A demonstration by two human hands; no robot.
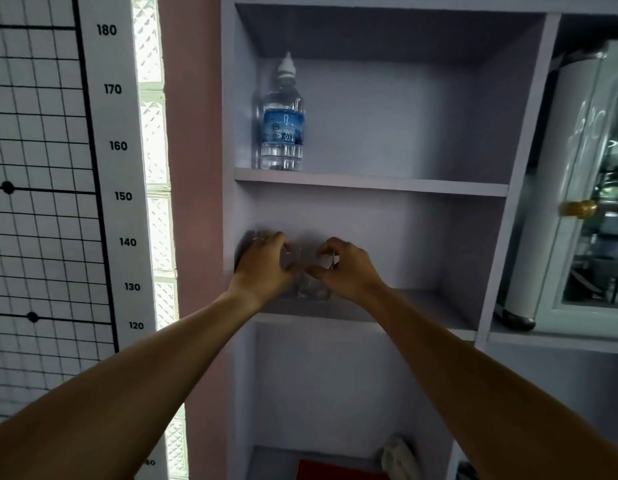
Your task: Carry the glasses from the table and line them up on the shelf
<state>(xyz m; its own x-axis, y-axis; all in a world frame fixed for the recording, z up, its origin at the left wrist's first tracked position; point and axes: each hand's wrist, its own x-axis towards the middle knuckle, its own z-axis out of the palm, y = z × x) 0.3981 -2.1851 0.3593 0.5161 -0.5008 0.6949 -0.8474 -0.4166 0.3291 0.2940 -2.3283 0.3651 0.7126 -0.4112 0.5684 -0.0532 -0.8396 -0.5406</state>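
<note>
Both my arms reach into the middle shelf [422, 306] of a pale lilac bookcase. My left hand [264, 263] wraps around a clear glass [290, 261] at the shelf's left end. Another clear glass [250, 239] shows behind its fingers, against the left wall. My right hand [347, 266] curls around a clear glass [314, 291] standing on the shelf board just right of the left one. The glasses are transparent and partly hidden by my fingers, so their outlines are faint. The table is out of view.
A water bottle [283, 123] with a blue label stands on the shelf above, at its left. A height chart [119, 147] hangs on the wall to the left. A glass-door cabinet with a gold knob [577, 207] is at the right. Something red [338, 471] lies on a lower shelf.
</note>
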